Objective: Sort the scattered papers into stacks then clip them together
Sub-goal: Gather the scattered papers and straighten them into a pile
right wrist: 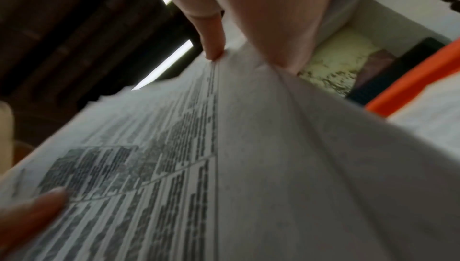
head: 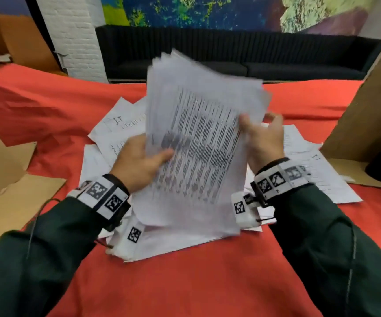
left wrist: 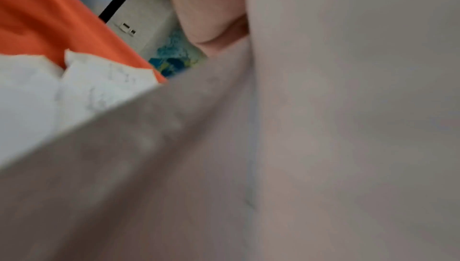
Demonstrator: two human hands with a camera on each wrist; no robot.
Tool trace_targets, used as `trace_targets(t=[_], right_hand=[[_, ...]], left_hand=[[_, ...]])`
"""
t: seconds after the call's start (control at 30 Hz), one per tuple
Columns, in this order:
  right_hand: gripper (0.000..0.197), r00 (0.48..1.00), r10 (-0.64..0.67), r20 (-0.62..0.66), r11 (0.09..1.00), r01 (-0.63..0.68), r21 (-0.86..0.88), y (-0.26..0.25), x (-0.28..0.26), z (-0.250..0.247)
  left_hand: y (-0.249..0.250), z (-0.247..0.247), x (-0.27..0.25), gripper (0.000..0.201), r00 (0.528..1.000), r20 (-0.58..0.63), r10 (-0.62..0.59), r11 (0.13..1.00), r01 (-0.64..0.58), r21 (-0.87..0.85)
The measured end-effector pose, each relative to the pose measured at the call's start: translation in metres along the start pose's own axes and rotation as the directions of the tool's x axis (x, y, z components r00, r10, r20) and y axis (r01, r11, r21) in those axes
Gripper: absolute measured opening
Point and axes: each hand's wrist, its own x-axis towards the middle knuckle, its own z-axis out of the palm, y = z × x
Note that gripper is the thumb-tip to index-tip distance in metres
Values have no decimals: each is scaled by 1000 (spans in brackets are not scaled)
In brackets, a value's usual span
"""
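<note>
Head: both hands grip paper stack edges, raised above tbl.

A long black ribbed-back sofa runs along the far wall at twelve o'clock. Above it hangs a large painted mural in blue, green and yellow, turning pale green and purple towards one o'clock. At eleven o'clock stands a white-painted brick pillar with a black strip down its left edge. The table lies under a red cloth. Brown cardboard sheets rest at nine o'clock, and a tall brown cardboard panel leans at two o'clock. In the right wrist view a bright strip light glows against a dark ceiling.
</note>
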Motion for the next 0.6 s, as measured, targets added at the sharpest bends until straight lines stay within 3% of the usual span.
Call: trace_targets(t=[0.1,0.17,0.23,0.33,0.43,0.5,0.6], right_hand=[[44,960,-246,133,944,206,258,-53,-6,-2],[49,915,-325,240,932,268,243,-68,-13,-2],[55,894,-363,262,931,334,150,-72,-23,-3],[43,858,-415,302,902,430,18,-63,-39,-9],[50,853,-373,364,884,446,-141,-34,-60,-21],[41,854,-359,376,876,447,-181,-22,-67,-22],[29,844,-434,315,868,485,-103,-37,-66,-15]], left_hand=[[34,-11,20,13,963,-213,165,955,-210,-211],[55,-12,23,15,953,-176,245,913,-288,-290],[66,-10,20,16,957,-107,269,927,-287,-241],[55,-8,9,22,949,-211,236,967,-250,-40],[24,5,-12,48,969,-229,96,995,-92,29],[15,16,-24,55,967,-244,72,989,-38,142],[29,17,-19,48,908,-389,157,987,-155,36]])
